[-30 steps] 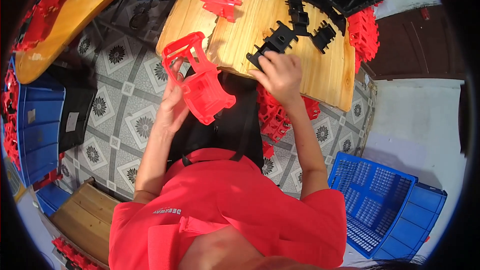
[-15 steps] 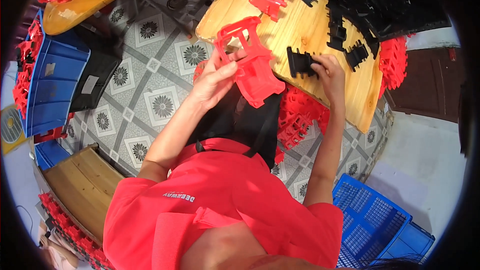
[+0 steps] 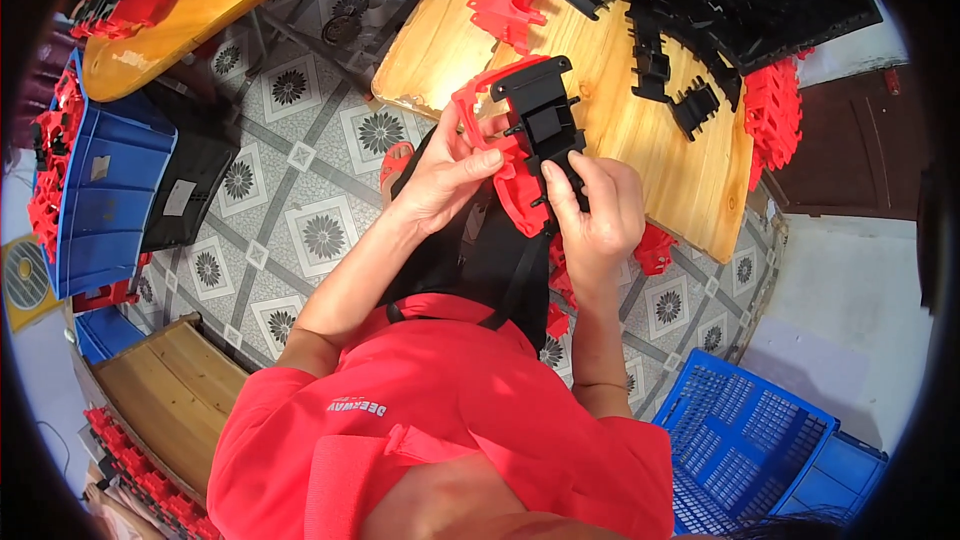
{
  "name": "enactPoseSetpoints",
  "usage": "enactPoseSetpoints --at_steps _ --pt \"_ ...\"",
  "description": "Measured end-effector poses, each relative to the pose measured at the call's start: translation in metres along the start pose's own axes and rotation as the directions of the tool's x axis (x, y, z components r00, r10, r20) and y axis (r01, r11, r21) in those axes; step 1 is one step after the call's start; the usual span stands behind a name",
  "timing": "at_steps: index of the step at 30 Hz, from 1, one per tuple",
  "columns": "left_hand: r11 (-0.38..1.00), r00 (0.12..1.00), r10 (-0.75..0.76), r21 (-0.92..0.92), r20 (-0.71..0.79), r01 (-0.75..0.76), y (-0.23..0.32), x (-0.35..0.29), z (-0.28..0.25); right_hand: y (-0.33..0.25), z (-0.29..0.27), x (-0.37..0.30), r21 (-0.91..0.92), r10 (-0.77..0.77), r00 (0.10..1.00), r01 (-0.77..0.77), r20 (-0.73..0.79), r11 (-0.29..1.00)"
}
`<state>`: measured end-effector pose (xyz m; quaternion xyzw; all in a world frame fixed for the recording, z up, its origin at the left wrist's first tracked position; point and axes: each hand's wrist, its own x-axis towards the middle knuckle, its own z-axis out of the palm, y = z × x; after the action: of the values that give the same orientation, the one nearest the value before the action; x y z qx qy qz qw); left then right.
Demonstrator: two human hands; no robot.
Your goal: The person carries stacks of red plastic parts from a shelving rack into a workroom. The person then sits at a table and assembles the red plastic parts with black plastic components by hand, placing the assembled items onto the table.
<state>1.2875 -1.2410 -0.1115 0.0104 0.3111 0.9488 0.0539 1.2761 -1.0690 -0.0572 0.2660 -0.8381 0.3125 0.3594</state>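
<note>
My left hand (image 3: 452,172) is closed on the left side of a red plastic frame (image 3: 516,196), which is tilted above my lap. A black plastic bracket (image 3: 545,118) lies against the frame's right side and hides much of it. My right hand (image 3: 598,202) grips the lower part of this black bracket, thumb and fingers pinched on it. Whether the two parts are locked together I cannot tell. On the wooden table (image 3: 600,60) beyond, another red frame (image 3: 515,2) lies near several loose black brackets (image 3: 694,108).
A black tray (image 3: 760,0) heaped with black parts stands at the table's far right. Red parts (image 3: 775,120) hang by the right edge. At left is a blue bin (image 3: 110,175) of red parts; a blue crate (image 3: 745,430) stands lower right on the patterned floor.
My right hand has brought the black bracket from over the table leftward and nearer, against the red frame. My left hand has shifted slightly right and turned the frame.
</note>
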Motion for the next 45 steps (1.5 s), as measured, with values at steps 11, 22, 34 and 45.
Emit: enactPoseSetpoints --at_steps 11,22,34,45 --pt "0.995 0.996 0.077 0.057 0.037 -0.079 0.003 -0.003 0.007 -0.01 0.007 -0.005 -0.05 -0.058 0.998 0.059 0.013 0.997" --pt "0.951 0.99 0.134 0.287 -0.052 -0.114 -0.002 0.002 0.028 0.021 0.037 0.032 0.602 0.338 0.773 -0.632 0.537 0.488" --pt "0.765 0.715 0.639 0.334 -0.282 -0.551 0.05 0.061 0.04 0.025 0.034 0.043 0.737 0.192 0.783 -0.622 0.592 0.264" --pt "-0.25 0.327 0.894 0.947 0.307 -0.204 0.203 0.108 0.018 0.005 0.145 0.238 0.779 0.219 0.845 -0.534 0.488 0.328"
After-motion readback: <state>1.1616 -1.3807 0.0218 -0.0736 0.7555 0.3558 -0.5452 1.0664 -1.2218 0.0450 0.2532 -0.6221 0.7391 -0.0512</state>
